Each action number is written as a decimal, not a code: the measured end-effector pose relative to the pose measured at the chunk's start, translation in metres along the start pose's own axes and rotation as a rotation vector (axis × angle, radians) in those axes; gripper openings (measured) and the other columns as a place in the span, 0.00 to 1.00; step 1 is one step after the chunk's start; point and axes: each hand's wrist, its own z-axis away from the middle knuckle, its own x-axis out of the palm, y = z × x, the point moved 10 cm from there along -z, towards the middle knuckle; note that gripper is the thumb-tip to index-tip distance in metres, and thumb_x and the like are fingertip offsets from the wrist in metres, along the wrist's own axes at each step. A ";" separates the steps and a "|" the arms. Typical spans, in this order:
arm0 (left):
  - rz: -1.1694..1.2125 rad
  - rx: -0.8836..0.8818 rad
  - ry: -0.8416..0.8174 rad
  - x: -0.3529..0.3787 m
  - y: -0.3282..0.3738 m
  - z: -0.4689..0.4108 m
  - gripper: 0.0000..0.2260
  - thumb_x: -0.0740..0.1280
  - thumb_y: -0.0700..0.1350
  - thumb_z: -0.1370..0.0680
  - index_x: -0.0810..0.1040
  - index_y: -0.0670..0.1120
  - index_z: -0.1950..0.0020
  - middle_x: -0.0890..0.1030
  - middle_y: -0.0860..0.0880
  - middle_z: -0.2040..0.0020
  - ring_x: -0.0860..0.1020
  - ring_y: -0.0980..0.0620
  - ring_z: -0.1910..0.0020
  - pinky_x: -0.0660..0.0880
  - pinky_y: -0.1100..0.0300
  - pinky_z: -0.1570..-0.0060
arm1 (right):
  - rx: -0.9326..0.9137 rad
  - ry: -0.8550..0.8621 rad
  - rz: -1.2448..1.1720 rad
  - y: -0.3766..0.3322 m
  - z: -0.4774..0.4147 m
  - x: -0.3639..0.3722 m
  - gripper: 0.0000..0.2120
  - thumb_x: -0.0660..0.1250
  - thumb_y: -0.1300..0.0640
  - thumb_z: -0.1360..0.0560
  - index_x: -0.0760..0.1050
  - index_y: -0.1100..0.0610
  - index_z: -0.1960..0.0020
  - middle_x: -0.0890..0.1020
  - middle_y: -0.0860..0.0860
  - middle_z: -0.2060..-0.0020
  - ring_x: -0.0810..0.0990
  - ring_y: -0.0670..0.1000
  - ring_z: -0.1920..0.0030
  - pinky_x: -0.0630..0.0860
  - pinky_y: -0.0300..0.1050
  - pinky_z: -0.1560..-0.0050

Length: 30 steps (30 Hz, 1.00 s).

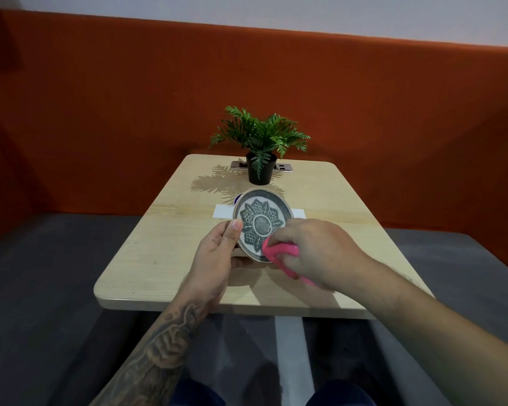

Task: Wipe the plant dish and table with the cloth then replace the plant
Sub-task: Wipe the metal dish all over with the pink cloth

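My left hand [217, 250] grips the left rim of a round plant dish [260, 213] with a dark leaf pattern, holding it tilted up above the wooden table [165, 259]. The thumb lies over the rim. My right hand [314, 250] holds a bunched pink cloth [276, 250] against the dish's lower right edge. A small green plant in a black pot [260, 171] stands on the table farther back, apart from the dish.
A white paper strip [222, 211] lies on the table behind the dish, with a bit of something blue beside it. A metal socket plate [285, 167] sits behind the pot. An orange padded wall surrounds the table; grey seating lies on both sides.
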 end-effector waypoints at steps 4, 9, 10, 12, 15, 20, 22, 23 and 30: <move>-0.032 -0.012 0.026 0.001 -0.003 0.001 0.13 0.60 0.50 0.18 0.81 0.44 0.48 0.87 0.45 0.56 0.85 0.48 0.58 0.82 0.53 0.64 | 0.051 0.106 0.130 0.020 -0.003 -0.010 0.09 0.62 0.45 0.21 0.80 0.40 0.45 0.78 0.45 0.54 0.80 0.51 0.52 0.74 0.47 0.61; -0.034 -0.029 0.068 -0.005 -0.004 0.000 0.13 0.59 0.49 0.17 0.81 0.45 0.49 0.87 0.46 0.56 0.85 0.49 0.59 0.81 0.54 0.65 | -0.011 0.111 0.093 0.011 0.002 -0.008 0.10 0.63 0.45 0.21 0.81 0.41 0.43 0.79 0.45 0.52 0.80 0.51 0.52 0.72 0.46 0.63; -0.030 -0.028 0.069 -0.005 -0.003 0.000 0.13 0.59 0.49 0.17 0.81 0.44 0.49 0.87 0.45 0.56 0.85 0.48 0.58 0.81 0.54 0.65 | -0.036 0.104 0.068 0.007 0.003 -0.008 0.10 0.64 0.45 0.21 0.81 0.40 0.44 0.79 0.44 0.52 0.80 0.51 0.52 0.73 0.46 0.63; -0.032 -0.024 0.052 -0.003 -0.002 -0.001 0.14 0.59 0.48 0.16 0.81 0.43 0.48 0.87 0.45 0.56 0.85 0.48 0.58 0.81 0.54 0.65 | -0.035 0.106 0.066 0.008 0.002 -0.009 0.10 0.64 0.43 0.21 0.81 0.40 0.44 0.80 0.44 0.52 0.80 0.50 0.52 0.72 0.46 0.63; -0.050 -0.025 0.032 0.002 -0.003 0.001 0.14 0.58 0.47 0.16 0.82 0.43 0.49 0.87 0.46 0.58 0.85 0.50 0.61 0.81 0.56 0.67 | 0.000 0.143 0.126 0.019 -0.007 -0.015 0.10 0.62 0.43 0.20 0.81 0.39 0.43 0.78 0.45 0.54 0.80 0.50 0.53 0.65 0.43 0.65; -0.076 -0.034 0.034 0.002 -0.004 0.001 0.13 0.59 0.47 0.17 0.83 0.46 0.51 0.87 0.47 0.58 0.85 0.50 0.60 0.82 0.54 0.65 | -0.008 0.242 0.162 0.023 -0.018 -0.031 0.09 0.64 0.48 0.20 0.81 0.40 0.44 0.78 0.45 0.56 0.80 0.51 0.54 0.63 0.43 0.66; -0.062 -0.051 0.045 0.000 -0.005 0.000 0.13 0.60 0.48 0.17 0.83 0.45 0.51 0.88 0.46 0.58 0.86 0.49 0.60 0.82 0.52 0.63 | 0.012 0.325 0.116 0.029 -0.015 -0.042 0.08 0.67 0.48 0.21 0.81 0.40 0.44 0.79 0.45 0.57 0.80 0.50 0.57 0.66 0.43 0.65; -0.057 -0.061 0.046 0.000 -0.006 -0.001 0.13 0.61 0.48 0.18 0.82 0.44 0.50 0.87 0.45 0.57 0.86 0.48 0.59 0.83 0.51 0.61 | 0.053 0.383 0.037 0.037 -0.012 -0.049 0.08 0.68 0.49 0.22 0.82 0.41 0.45 0.80 0.44 0.56 0.79 0.50 0.57 0.68 0.43 0.64; -0.023 -0.085 0.048 -0.004 -0.010 -0.003 0.14 0.61 0.50 0.18 0.82 0.43 0.48 0.87 0.44 0.53 0.85 0.46 0.55 0.82 0.48 0.58 | 0.422 0.388 -0.937 0.087 0.003 -0.037 0.13 0.69 0.61 0.23 0.81 0.44 0.46 0.83 0.44 0.51 0.82 0.49 0.54 0.80 0.41 0.63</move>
